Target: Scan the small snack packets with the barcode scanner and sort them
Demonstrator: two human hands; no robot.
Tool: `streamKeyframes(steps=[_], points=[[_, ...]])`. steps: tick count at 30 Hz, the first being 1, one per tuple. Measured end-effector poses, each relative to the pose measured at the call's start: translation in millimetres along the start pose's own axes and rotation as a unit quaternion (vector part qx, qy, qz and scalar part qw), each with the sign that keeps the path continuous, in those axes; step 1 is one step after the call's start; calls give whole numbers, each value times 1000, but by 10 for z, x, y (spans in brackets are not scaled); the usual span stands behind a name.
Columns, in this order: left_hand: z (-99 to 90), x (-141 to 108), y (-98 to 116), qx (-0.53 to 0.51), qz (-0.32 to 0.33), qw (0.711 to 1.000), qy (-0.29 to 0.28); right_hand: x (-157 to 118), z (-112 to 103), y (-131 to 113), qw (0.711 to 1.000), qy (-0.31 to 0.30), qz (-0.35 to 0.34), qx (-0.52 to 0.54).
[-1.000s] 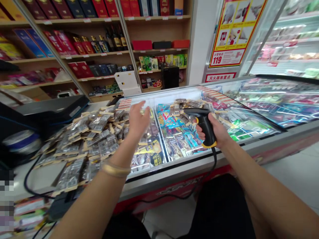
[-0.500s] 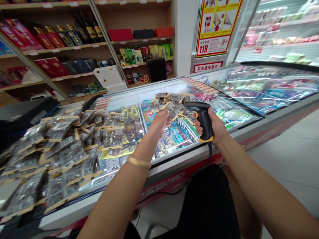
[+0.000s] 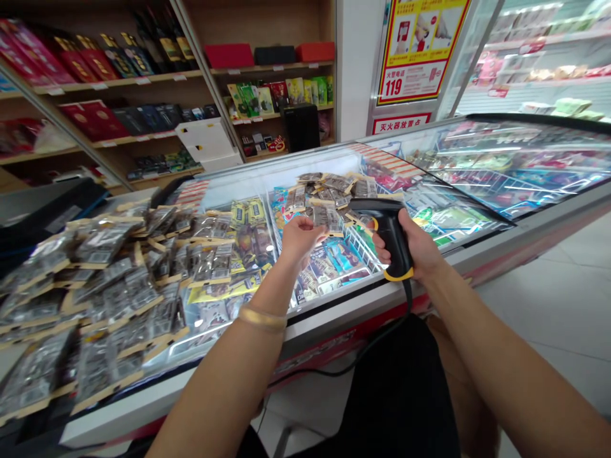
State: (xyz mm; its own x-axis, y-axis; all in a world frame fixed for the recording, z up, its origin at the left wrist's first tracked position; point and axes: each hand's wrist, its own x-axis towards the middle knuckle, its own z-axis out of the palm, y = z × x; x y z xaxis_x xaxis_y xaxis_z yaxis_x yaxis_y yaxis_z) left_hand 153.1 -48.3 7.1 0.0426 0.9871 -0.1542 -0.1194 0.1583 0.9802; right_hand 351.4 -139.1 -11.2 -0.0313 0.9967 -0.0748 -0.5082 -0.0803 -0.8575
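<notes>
Pinched in my left hand point(image 3: 301, 239) is a small clear packet point(image 3: 327, 217) with a tan edge and a printed label, tilted up above the freezer glass. The fingers of my right hand point(image 3: 414, 245) wrap round the handle of a black and yellow barcode scanner point(image 3: 392, 235), whose head points left toward the packet. Just behind both hands, a smaller pile of similar packets point(image 3: 337, 184) lies on the glass. A larger heap of packets point(image 3: 128, 280) spreads over the left end of the freezer.
The glass-topped freezer point(image 3: 329, 312) crosses the view, with frozen goods under its lid. A cable point(image 3: 334, 371) hangs from the scanner past my knees. Shelves point(image 3: 272, 65) with boxes and bottles stand behind, and a dark device point(image 3: 52, 210) sits at far left.
My left hand has taken hold of one packet and raised it from the smaller pile, in front of the scanner. The scanner has shifted slightly in my right hand's grip.
</notes>
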Motion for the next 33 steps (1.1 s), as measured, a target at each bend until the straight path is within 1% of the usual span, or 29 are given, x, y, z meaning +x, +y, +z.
streamKeyframes(steps=[3,7,10,12,14,18,23,26,30,33], points=[[-16,14,-14,1,52,999,-2,-14,5,-4,1000,-25,3,-16],[-27,52,-43,46,112,993,13,-21,0,-8,999,-42,5,-26],[-33,95,-72,57,142,988,31,-18,-3,-9,998,-49,7,-30],[-38,125,-90,48,156,986,44,-16,4,-11,998,-48,12,-31],[-45,153,-106,30,168,984,46,-14,20,-15,998,-48,21,-31],[-56,186,-120,4,171,985,40,-10,60,-20,998,-50,40,-28],[-49,181,-101,24,162,985,59,5,78,-18,997,-47,56,-25],[-49,184,-98,34,162,984,72,13,77,-17,997,-48,59,-26],[-43,201,-139,43,158,984,70,5,78,-19,997,-45,62,-33],[-40,188,-143,49,162,983,77,-13,84,-20,997,-40,51,-40]])
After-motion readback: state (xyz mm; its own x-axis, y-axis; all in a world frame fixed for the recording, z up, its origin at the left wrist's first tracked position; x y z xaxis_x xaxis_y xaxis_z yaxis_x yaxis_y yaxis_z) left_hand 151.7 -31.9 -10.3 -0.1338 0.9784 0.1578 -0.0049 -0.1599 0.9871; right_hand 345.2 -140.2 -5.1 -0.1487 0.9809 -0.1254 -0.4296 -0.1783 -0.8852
